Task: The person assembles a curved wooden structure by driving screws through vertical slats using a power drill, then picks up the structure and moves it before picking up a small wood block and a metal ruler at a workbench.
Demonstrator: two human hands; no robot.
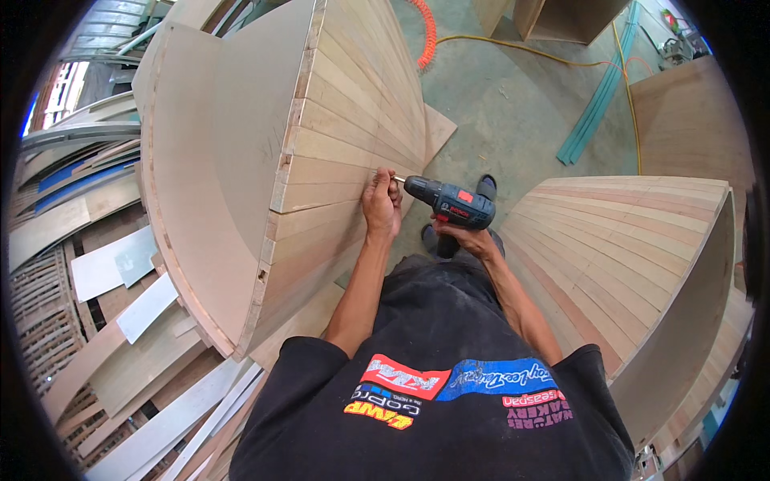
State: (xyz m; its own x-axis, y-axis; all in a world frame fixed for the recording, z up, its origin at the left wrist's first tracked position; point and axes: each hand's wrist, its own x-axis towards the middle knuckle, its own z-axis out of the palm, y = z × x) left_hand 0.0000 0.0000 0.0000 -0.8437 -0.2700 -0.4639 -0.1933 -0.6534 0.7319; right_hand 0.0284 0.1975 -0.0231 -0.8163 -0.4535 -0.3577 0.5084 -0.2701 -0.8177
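Note:
A dark blue cordless drill (451, 200) points left, its handle gripped by my right hand (465, 236). From its chuck a thin bit reaches toward my left hand (382, 202). That hand is closed, fingertips pinched together at the tip of the bit, close to the curved slatted wooden panel (345, 152). What lies between the fingertips is too small to make out. The panel's pale strips run side by side, and its edge facing left shows small notches.
To my right stands a second curved slatted panel (609, 248). Stacked boards (144, 353) fill the left side. On the concrete floor lie teal strips (597, 96), a yellow cable (521, 48) and a coiled orange hose (427, 32). An open wooden box (561, 24) stands at the far side.

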